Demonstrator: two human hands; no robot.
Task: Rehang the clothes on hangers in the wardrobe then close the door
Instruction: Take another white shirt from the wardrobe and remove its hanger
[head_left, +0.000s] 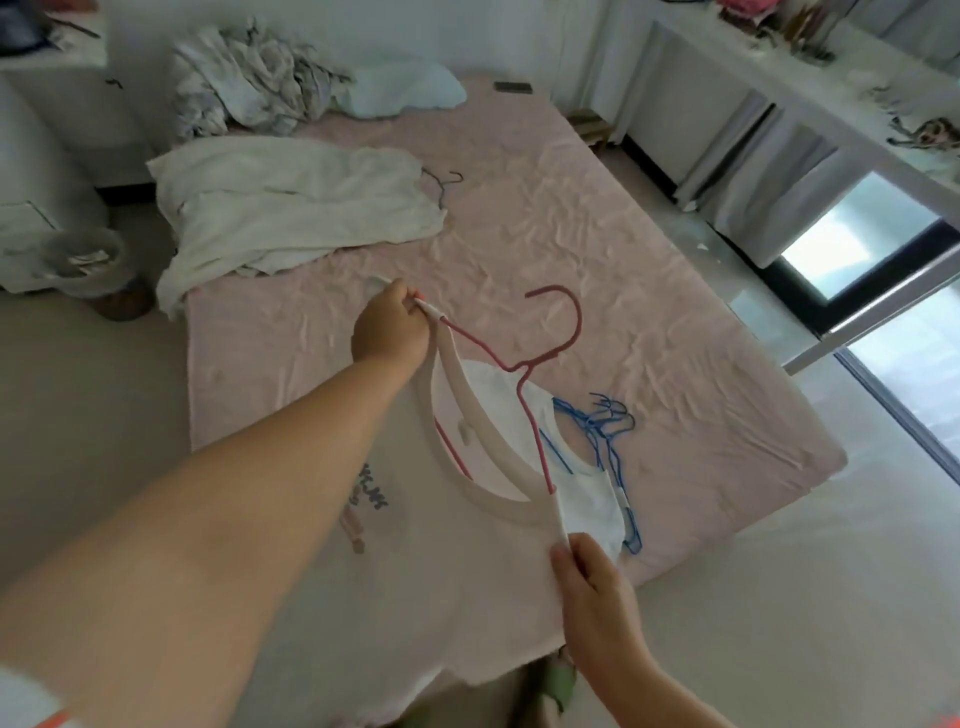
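Red hanger (540, 364) half hidden inside pale shirt (415, 571), hands pinching ends.

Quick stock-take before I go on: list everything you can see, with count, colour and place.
Bed: one, pink sheet, centre.
Red hanger: one, inside the T-shirt's neck, over the bed.
T-shirt: one, pale pink, held up at the bed's near edge.
White top: one, on the bed under the red hanger.
Blue hangers: a few, under the white top.
White clothes: pile, far left of the bed.
Left hand: grips the T-shirt's shoulder.
Right hand: pinches the other shoulder.
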